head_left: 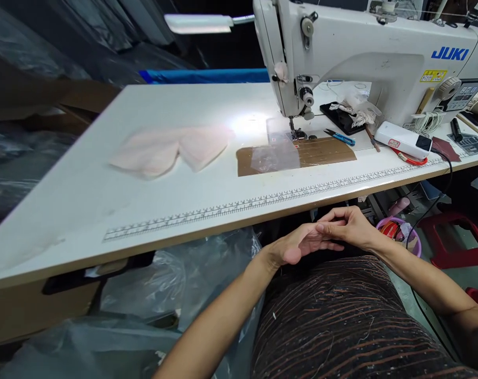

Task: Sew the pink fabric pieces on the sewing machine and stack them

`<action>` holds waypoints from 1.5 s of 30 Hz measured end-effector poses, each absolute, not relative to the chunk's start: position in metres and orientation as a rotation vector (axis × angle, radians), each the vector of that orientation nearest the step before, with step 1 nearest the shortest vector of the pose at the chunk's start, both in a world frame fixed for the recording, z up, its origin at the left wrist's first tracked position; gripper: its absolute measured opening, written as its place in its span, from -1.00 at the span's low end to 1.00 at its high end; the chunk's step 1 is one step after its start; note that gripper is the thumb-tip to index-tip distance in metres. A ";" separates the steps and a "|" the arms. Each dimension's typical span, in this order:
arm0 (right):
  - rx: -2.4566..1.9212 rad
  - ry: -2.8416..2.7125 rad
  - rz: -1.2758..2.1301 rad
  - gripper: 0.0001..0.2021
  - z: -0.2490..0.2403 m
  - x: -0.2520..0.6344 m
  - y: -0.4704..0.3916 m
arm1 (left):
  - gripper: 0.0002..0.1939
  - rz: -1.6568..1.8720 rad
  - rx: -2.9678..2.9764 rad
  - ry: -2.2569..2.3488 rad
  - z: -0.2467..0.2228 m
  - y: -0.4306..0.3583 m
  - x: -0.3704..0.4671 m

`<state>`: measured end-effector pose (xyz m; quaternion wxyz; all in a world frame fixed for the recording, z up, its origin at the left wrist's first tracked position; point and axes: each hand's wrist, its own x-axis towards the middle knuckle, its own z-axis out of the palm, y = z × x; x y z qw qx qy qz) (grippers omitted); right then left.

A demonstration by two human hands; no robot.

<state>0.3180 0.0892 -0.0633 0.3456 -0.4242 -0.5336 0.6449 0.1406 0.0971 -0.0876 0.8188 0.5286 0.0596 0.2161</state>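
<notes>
pink cloth [163, 147] is on the table [77, 205], left of the machine [341, 47] — looks light, floppy, probably best by an edge. left hand [302, 243] loosely spread, right hand [350, 227] touching it — can't tell if pinching.

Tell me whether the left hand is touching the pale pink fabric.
Apart. In the head view, white tabletop and a printed ruler plainly lie between the left hand and the pale pink fabric.

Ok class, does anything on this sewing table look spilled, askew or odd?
No spill shows. Slightly untidy: crumpled whitish material sits bunched on a flat black item by the sewing machine, whereas the pale pink fabric lies spread out.
</notes>
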 end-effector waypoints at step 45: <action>-1.004 -1.040 2.068 -0.38 -0.103 0.337 0.086 | 0.43 0.545 0.891 0.243 -0.127 0.092 0.124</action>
